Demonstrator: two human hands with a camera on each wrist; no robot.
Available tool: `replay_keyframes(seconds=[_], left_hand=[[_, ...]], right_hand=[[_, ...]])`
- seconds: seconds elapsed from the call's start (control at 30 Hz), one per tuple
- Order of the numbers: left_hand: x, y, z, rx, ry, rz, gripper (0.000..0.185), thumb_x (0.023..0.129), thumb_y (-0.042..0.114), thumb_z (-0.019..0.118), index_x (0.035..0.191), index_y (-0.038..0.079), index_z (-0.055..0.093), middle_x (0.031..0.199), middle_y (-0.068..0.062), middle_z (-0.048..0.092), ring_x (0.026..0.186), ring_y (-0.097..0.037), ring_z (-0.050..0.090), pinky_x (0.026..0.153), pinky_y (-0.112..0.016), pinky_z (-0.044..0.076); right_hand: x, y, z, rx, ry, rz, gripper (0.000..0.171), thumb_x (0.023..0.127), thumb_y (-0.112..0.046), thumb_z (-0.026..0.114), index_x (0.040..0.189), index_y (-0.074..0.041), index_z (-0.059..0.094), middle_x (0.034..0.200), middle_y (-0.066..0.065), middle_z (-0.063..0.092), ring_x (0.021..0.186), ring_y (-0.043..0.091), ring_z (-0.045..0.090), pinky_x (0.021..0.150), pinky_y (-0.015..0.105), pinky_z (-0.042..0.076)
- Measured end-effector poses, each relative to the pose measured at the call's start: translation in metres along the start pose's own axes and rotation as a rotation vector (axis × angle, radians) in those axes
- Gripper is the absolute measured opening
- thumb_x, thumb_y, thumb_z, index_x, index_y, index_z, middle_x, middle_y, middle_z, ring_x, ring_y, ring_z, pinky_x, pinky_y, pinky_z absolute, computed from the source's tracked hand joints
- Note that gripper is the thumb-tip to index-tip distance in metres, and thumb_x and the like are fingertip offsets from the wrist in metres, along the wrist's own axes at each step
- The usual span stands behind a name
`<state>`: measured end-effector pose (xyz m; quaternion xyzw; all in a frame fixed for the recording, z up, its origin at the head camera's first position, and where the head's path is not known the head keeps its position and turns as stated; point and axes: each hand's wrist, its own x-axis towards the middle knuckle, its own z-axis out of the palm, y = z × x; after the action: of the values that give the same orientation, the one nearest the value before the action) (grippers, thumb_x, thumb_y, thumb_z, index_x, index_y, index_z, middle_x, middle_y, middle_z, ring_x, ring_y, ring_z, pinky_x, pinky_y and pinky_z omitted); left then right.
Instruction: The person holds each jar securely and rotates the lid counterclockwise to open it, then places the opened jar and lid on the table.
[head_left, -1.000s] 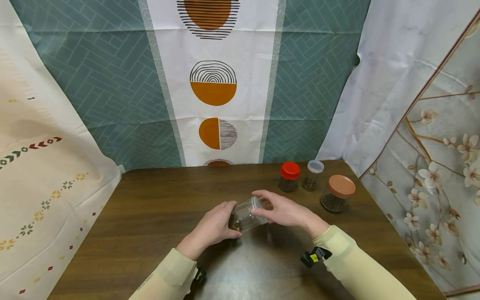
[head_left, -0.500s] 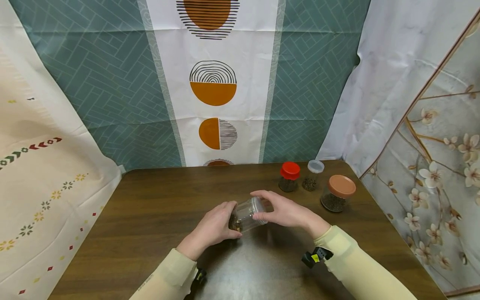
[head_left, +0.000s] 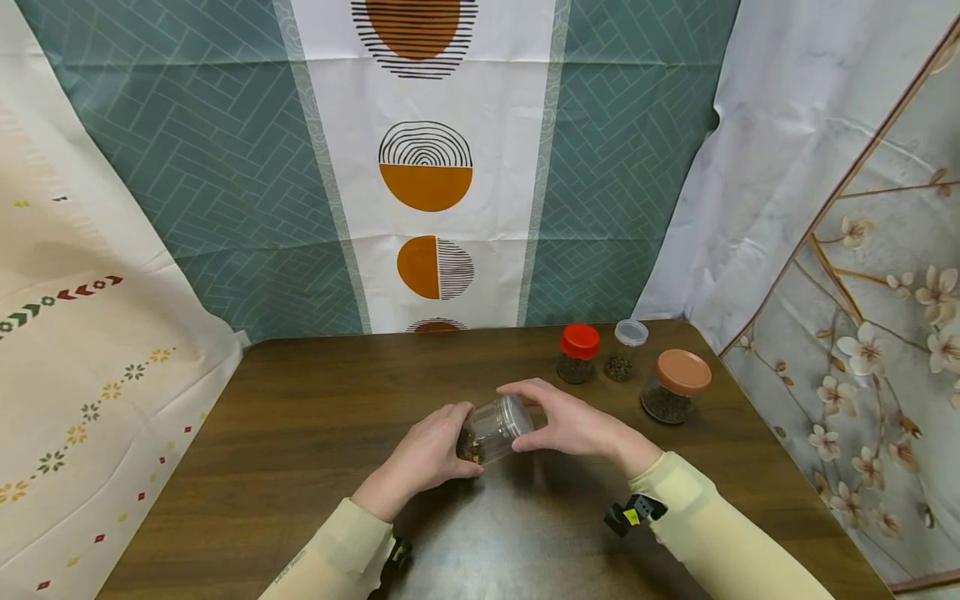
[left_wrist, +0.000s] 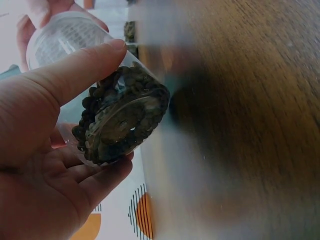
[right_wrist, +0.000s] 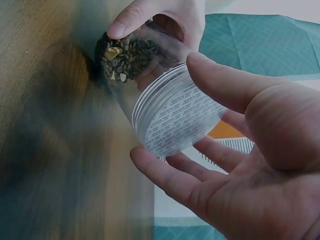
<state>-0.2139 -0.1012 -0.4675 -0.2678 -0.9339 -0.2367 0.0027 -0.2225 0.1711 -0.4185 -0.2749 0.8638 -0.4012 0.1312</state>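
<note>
A clear plastic jar (head_left: pixel 491 429) with a clear screw lid (right_wrist: pixel 175 120) is held tilted just above the brown table (head_left: pixel 300 417), lid end up and to the right. Dark brown seeds (left_wrist: pixel 120 115) lie heaped at its base. My left hand (head_left: pixel 431 454) grips the base end, thumb over the top (left_wrist: pixel 75 70) and fingers underneath. At the other end my right hand (head_left: pixel 562 421) wraps the lid, thumb (right_wrist: pixel 220 80) above and fingers (right_wrist: pixel 165 167) curled below its rim.
Three closed jars of dark contents stand at the table's back right: one with a red lid (head_left: pixel 578 354), a small one with a clear lid (head_left: pixel 625 350), a wider one with a brown lid (head_left: pixel 672 387). Patterned cloth hangs behind and at both sides.
My right hand has shifted a little to the left round the lid, and the jar's lid end has moved slightly with it. The left hand has kept its hold in place.
</note>
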Motion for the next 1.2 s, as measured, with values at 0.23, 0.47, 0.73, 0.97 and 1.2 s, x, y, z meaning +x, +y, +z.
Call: replay_keyframes(seconds=[0.23, 0.47, 0.73, 0.97, 1.2], left_hand=[[0.0003, 0.0012, -0.0008, -0.006, 0.002, -0.004, 0.086, 0.076, 0.028, 0.105, 0.141, -0.001, 0.058, 0.121, -0.012, 0.068, 0.103, -0.027, 0.065, 0.091, -0.049, 0.057], [0.0010, 0.0003, -0.0003, 0.000, -0.003, -0.003, 0.087, 0.077, 0.029, 0.105, 0.143, -0.002, 0.058, 0.126, -0.014, 0.068, 0.108, -0.029, 0.066, 0.094, -0.050, 0.057], [0.0015, -0.0003, -0.0004, -0.004, -0.010, -0.007, 0.089, 0.077, 0.030, 0.105, 0.145, -0.002, 0.057, 0.129, -0.016, 0.068, 0.110, -0.030, 0.066, 0.096, -0.051, 0.057], [0.0014, -0.0006, -0.0008, 0.002, -0.012, -0.005, 0.089, 0.078, 0.030, 0.104, 0.145, -0.003, 0.057, 0.128, -0.015, 0.068, 0.109, -0.029, 0.066, 0.095, -0.050, 0.057], [0.0014, -0.0014, 0.0001, 0.007, -0.001, 0.007, 0.088, 0.078, 0.030, 0.105, 0.144, -0.002, 0.057, 0.124, -0.014, 0.068, 0.106, -0.028, 0.066, 0.093, -0.050, 0.057]], right_hand=[[-0.0005, -0.0007, 0.0005, -0.018, -0.001, 0.012, 0.082, 0.098, -0.034, 0.088, 0.167, -0.021, 0.046, 0.164, 0.011, 0.046, 0.144, 0.036, 0.051, 0.110, 0.060, 0.051], [0.0014, -0.0003, -0.0009, -0.062, 0.035, 0.120, 0.078, 0.107, -0.049, 0.071, 0.170, -0.015, 0.041, 0.168, 0.018, 0.044, 0.146, 0.041, 0.054, 0.115, 0.060, 0.048], [0.0032, -0.0014, 0.0002, 0.082, 0.016, 0.238, 0.079, 0.110, -0.052, 0.066, 0.172, -0.013, 0.035, 0.164, 0.028, 0.046, 0.092, 0.033, 0.080, 0.086, 0.047, 0.064], [0.0035, -0.0046, 0.0031, 0.090, 0.008, 0.238, 0.079, 0.109, -0.051, 0.069, 0.171, -0.013, 0.038, 0.159, 0.025, 0.051, 0.101, 0.031, 0.077, 0.084, 0.044, 0.065], [0.0034, -0.0040, 0.0048, 0.056, 0.002, 0.211, 0.075, 0.108, -0.046, 0.073, 0.168, -0.013, 0.043, 0.151, 0.019, 0.059, 0.120, 0.031, 0.072, 0.083, 0.040, 0.064]])
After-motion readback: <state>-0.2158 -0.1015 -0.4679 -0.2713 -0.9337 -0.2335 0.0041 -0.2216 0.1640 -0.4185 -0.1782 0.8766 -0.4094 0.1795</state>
